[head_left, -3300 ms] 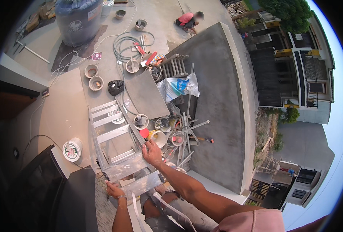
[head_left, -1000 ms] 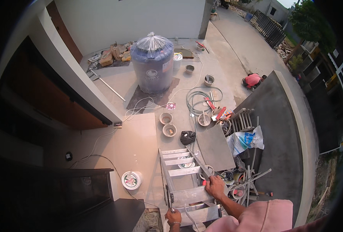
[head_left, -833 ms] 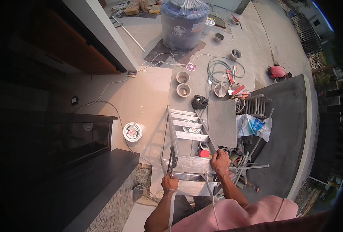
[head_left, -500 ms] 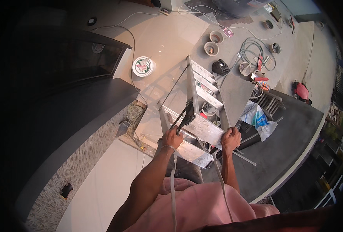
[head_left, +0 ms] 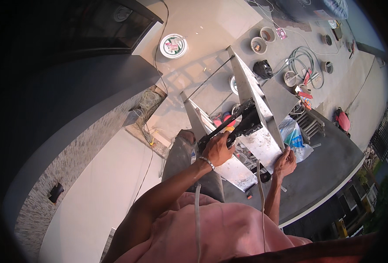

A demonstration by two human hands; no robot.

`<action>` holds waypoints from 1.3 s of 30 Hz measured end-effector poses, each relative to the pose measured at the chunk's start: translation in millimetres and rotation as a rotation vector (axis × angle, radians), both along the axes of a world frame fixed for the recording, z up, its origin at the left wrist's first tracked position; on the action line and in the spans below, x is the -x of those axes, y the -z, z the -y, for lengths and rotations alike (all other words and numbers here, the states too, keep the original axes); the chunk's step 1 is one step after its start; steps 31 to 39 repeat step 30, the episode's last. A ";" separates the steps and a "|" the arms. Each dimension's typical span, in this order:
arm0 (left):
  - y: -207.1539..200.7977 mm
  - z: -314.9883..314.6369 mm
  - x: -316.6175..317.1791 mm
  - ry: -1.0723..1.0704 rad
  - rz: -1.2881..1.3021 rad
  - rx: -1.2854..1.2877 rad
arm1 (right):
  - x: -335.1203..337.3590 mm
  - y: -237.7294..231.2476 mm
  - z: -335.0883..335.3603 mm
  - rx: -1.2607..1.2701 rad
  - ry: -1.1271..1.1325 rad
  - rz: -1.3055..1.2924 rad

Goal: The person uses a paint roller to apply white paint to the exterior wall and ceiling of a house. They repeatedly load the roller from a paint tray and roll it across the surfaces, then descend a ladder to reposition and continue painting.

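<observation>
A paint-spattered aluminium stepladder (head_left: 262, 149) stands in front of me, its two halves spread apart at the top. A black bracket (head_left: 248, 123) with a thin bar runs between the halves. My left hand (head_left: 219, 150), with a metal bracelet at its wrist, is closed around the near end of this black bracket. My right hand (head_left: 285, 163) is closed on the edge of the ladder's right side rail near the top. Some of the fingers on both hands are hidden by the ladder.
A white paint bucket (head_left: 173, 46) stands on the floor ahead. Farther right are small buckets (head_left: 259, 45), a black bag (head_left: 262, 69) and a coiled hose (head_left: 300, 61). A white-blue sack (head_left: 295, 136) lies on the dark ledge (head_left: 329, 168). Coiled cable (head_left: 149, 103) lies left, beside the wall.
The ladder has turned, so its side rails show more and its steps less. Both hands have moved right in the view with it, keeping hold. The whole view has shifted.
</observation>
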State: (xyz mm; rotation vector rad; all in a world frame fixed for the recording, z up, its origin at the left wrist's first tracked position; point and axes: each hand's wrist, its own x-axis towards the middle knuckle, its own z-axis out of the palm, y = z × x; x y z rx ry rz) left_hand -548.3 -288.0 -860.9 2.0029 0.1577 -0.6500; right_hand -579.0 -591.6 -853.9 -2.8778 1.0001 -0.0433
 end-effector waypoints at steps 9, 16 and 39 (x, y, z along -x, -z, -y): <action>-0.3 -7.5 6.5 0.098 0.043 0.116 | 9.6 1.4 22.4 -0.316 -0.033 0.098; -8.6 -13.1 6.9 0.142 0.148 0.242 | 12.5 -10.1 14.7 -0.435 -0.216 0.261; 6.8 -7.1 20.9 0.073 0.391 0.188 | 3.4 13.7 2.7 -0.353 -0.383 0.332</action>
